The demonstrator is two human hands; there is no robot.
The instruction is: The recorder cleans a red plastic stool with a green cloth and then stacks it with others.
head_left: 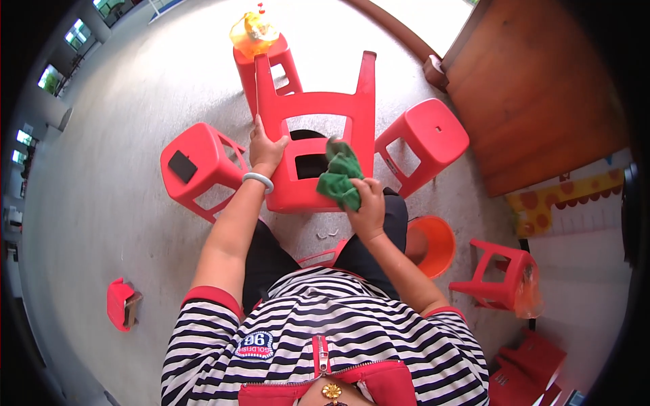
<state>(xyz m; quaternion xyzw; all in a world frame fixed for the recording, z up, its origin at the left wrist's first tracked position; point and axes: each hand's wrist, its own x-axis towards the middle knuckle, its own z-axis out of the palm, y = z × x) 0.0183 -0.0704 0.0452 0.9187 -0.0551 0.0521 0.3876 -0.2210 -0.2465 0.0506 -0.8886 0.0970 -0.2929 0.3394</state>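
I've got the left hand (265, 150) clamped on the leg of the overturned red stool (318, 145) and the right hand (369, 206) bunched round a green cloth (340, 174), pressed to the stool's side just above that grip. Stool's molded plastic — light, stiff, prob slick, so hold by leg or rim w/ the cutouts. Cloth's soft, crumpled — grab anywhere.

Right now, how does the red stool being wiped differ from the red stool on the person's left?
The wiped stool lies tipped over, legs pointing away; the left stool stands upright. The left hand grips the wiped stool while the right hand presses a green cloth on it; the left stool carries a small dark object. Both are red plastic.
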